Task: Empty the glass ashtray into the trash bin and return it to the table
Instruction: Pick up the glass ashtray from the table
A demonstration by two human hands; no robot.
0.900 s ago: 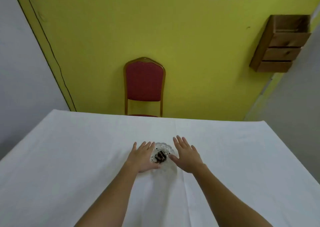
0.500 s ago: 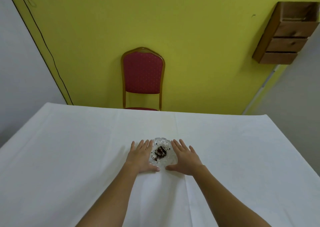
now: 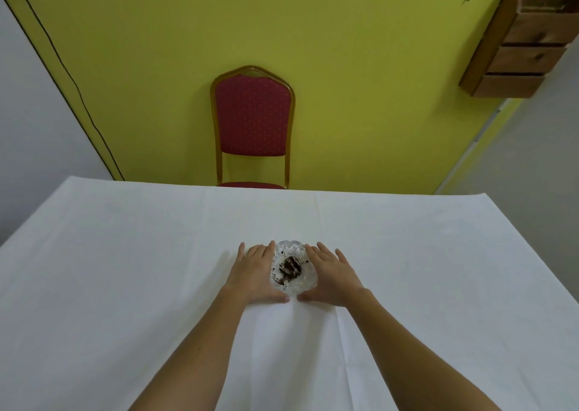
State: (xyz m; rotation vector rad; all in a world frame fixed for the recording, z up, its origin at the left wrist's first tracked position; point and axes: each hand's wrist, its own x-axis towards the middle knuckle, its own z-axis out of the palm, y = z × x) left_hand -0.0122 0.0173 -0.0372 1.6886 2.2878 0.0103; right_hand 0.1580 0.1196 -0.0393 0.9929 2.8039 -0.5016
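Observation:
A round cut-glass ashtray [image 3: 297, 254] with dark brown ash at its middle sits on the white tablecloth [image 3: 125, 269], near the table's centre. My left hand [image 3: 255, 274] lies flat on the cloth against the ashtray's left side. My right hand [image 3: 332, 276] lies flat against its right side. Both palms face down with fingers stretched forward, and the two thumbs nearly meet in front of the ashtray. Neither hand has lifted it. No trash bin is in view.
A red padded chair [image 3: 253, 122] with a gold frame stands behind the table's far edge against a yellow wall. A wooden drawer box [image 3: 520, 41] hangs on the wall at the upper right. A black cable [image 3: 62, 66] runs down the wall at left.
Both hands have closed in on the ashtray from either side and settled flat on the cloth, thumbs drawing together in front. My view has tilted slightly, shifting the scene.

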